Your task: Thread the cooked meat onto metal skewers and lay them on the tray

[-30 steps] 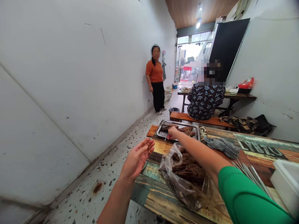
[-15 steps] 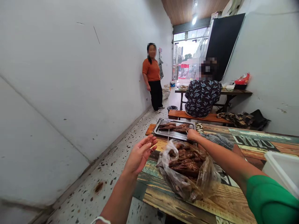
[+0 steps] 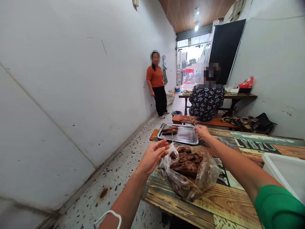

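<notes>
My right hand [image 3: 202,132] is closed around the stick of a meat skewer [image 3: 190,120], whose dark brown meat hangs above the far edge of a metal tray [image 3: 188,136]. Another piece of brown meat [image 3: 170,130] lies in the tray's left part, with a pale stick pointing toward me. Beside the near left of a clear plastic bag [image 3: 207,175], my left hand [image 3: 154,156] is raised with its fingers apart and nothing in it. Glossy, dark brown meat [image 3: 188,165] fills the open bag.
The bag and tray stand on a patchwork wooden table [image 3: 190,210]. A white plastic bin [image 3: 271,162] is at the right, and a grey cloth [image 3: 225,142] lies behind my right forearm. One person [image 3: 156,78] stands by the wall; another [image 3: 206,100] sits on a bench.
My right hand has lifted the meat skewer up from the tray's right part. My left hand has moved right, closer to the bag. The view has shifted slightly.
</notes>
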`<move>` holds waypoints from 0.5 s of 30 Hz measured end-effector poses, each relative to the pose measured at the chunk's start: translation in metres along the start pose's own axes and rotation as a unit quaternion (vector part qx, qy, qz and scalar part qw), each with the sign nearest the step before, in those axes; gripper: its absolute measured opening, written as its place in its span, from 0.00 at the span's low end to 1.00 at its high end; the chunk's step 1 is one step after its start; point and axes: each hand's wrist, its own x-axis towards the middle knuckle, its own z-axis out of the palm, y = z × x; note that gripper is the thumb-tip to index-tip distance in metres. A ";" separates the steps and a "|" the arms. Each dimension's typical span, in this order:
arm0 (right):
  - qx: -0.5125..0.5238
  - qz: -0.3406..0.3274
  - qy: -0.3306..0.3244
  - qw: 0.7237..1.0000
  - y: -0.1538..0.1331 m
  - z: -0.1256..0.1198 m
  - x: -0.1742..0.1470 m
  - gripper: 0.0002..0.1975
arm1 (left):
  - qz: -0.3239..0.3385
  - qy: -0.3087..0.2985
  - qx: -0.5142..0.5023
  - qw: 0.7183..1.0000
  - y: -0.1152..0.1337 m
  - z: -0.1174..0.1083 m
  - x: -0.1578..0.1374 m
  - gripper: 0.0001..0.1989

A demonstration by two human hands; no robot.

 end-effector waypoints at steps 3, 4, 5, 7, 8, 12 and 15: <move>0.024 -0.011 0.022 0.999 -0.018 -0.016 0.000 0.12 | -0.003 -0.012 0.010 1.000 -0.001 0.005 -0.005 0.18; 0.033 -0.020 0.028 0.999 -0.026 -0.022 -0.001 0.12 | -0.004 -0.018 0.014 1.000 -0.002 0.007 -0.005 0.18; 0.042 -0.030 0.032 0.998 -0.034 -0.028 -0.003 0.12 | -0.007 -0.024 0.018 1.000 -0.003 0.009 -0.006 0.18; 0.055 -0.049 0.035 0.997 -0.048 -0.039 -0.011 0.12 | -0.010 -0.034 0.026 0.999 -0.006 0.013 -0.004 0.17; 0.060 -0.058 0.033 0.996 -0.053 -0.045 -0.017 0.12 | -0.009 -0.037 0.031 0.999 -0.008 0.015 -0.002 0.17; 0.069 -0.087 -0.010 0.994 -0.056 -0.062 -0.069 0.11 | 0.011 -0.027 0.071 0.997 -0.014 0.021 0.012 0.19; 0.062 -0.087 -0.066 0.992 -0.031 -0.068 -0.129 0.16 | 0.037 0.002 0.124 0.992 -0.013 0.024 0.024 0.20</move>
